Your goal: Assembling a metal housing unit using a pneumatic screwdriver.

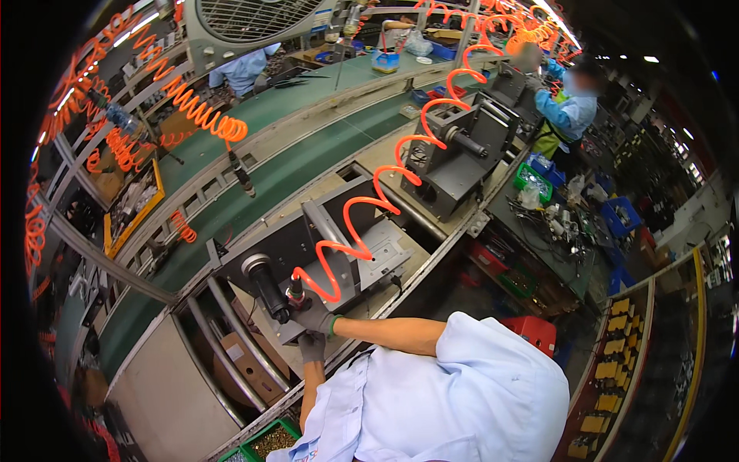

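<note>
A dark grey metal housing [339, 269] lies in front of me on the workbench, with a black ribbed cylinder [266, 286] at its near left end. Beside that cylinder stands an air screwdriver [295, 289], fed by a coiled orange hose [356, 250]. My right hand [314, 315], in a grey glove, is closed around the screwdriver's lower part, and its tip is hidden. Just below it, nearer my body, my gloved left hand [312, 346] is at the housing's near edge, fingers bent. What those fingers hold cannot be made out.
A similar housing [454, 165] stands farther along the line. Metal rollers [219, 354] lie to the left, and a green bin of small fasteners [273, 443] sits near my left side. Another air screwdriver [241, 173] hangs over the green conveyor [308, 146]. A co-worker [566, 112] stands at far right.
</note>
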Tool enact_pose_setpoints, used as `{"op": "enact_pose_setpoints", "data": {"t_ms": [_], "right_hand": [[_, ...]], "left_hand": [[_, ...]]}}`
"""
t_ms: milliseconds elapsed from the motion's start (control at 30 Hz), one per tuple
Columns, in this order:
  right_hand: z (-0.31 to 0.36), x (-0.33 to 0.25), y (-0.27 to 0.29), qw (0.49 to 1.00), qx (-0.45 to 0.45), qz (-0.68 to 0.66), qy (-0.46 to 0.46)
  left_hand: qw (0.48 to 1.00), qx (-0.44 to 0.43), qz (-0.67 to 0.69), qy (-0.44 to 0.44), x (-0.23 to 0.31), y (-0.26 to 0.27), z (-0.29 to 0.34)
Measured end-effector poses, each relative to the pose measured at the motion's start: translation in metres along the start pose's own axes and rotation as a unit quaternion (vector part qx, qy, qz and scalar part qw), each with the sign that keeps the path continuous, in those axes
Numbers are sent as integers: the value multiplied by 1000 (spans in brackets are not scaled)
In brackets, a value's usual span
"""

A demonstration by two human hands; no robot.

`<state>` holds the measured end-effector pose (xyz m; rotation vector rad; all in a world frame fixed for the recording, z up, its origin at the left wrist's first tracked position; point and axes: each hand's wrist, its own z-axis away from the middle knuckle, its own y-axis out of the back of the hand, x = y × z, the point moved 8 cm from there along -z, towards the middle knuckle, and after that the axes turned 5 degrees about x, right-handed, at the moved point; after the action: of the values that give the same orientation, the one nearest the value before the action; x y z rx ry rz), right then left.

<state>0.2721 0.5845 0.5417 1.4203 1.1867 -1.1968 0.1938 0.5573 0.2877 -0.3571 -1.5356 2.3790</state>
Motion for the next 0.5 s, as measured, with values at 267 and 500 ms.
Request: {"op": "enact_pose_setpoints", "data": {"t_ms": [267,500], "right_hand": [[12,2,6,999,12,-6,-45],[15,-6,-8,880,-28,390,270]], "left_hand": [[995,85,51,29,-10,10,15],[985,167,35,-18,-11,31,2]]}}
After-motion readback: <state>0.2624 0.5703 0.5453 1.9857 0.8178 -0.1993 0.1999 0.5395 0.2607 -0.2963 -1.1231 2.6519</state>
